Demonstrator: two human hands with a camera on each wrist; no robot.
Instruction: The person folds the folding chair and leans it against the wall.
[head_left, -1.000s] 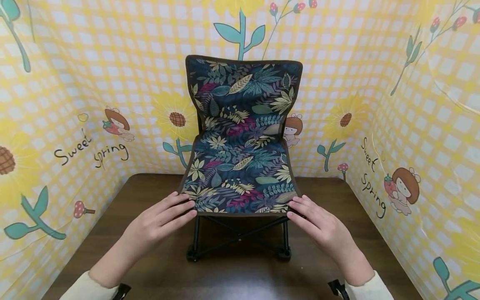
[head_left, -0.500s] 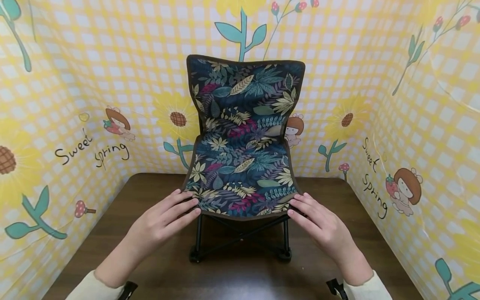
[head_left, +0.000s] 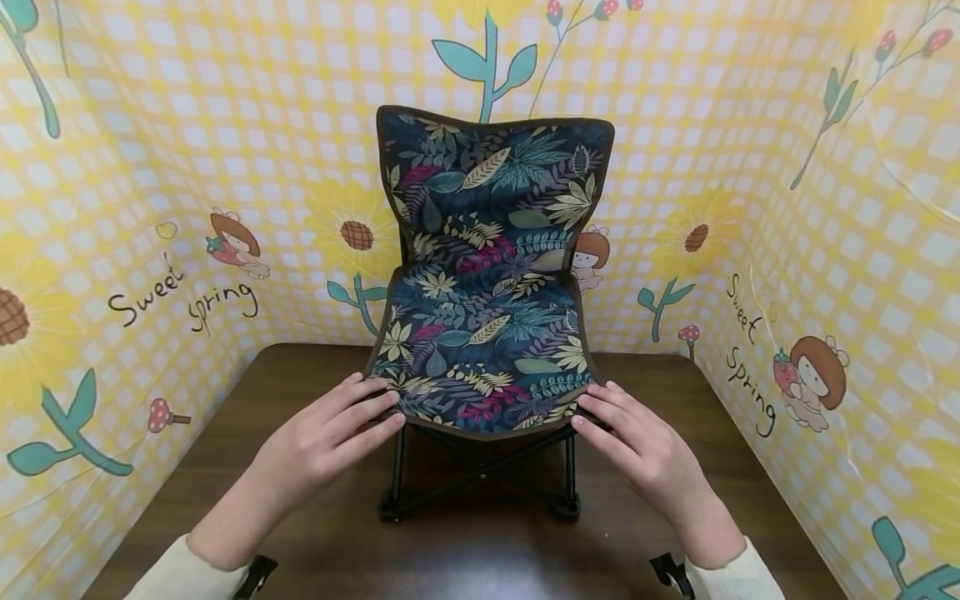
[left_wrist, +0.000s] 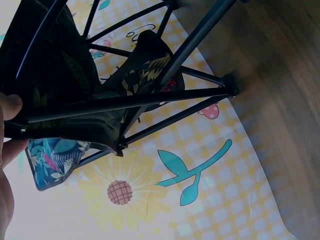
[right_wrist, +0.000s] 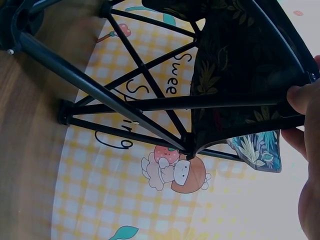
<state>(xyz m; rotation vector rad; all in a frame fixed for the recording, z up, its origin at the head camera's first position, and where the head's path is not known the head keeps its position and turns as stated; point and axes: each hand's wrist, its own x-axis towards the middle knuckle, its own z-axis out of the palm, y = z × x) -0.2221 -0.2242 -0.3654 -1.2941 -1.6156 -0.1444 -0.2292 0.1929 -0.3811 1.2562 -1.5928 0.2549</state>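
A small folding chair [head_left: 487, 333] stands unfolded on the brown table, its dark blue fabric printed with leaves. Its backrest [head_left: 495, 183] rises at the rear, and black crossed legs [head_left: 482, 477] show below the seat. My left hand [head_left: 318, 442] grips the seat's front left corner, fingers on top; in the left wrist view its thumb [left_wrist: 11, 106] is by the tube underneath. The front right corner is held by my right hand [head_left: 645, 446], with the thumb [right_wrist: 300, 98] against the frame below in the right wrist view. Between the hands the front edge bows downward.
A yellow checked cloth [head_left: 300, 125] with printed sunflowers, girls and words surrounds the table [head_left: 300, 558] at the back and both sides. The chair's back stands close in front of the rear cloth.
The seat's front edge has gone from nearly straight to sagging in the middle. My left hand has shifted slightly to the right; both hands keep their hold on the chair.
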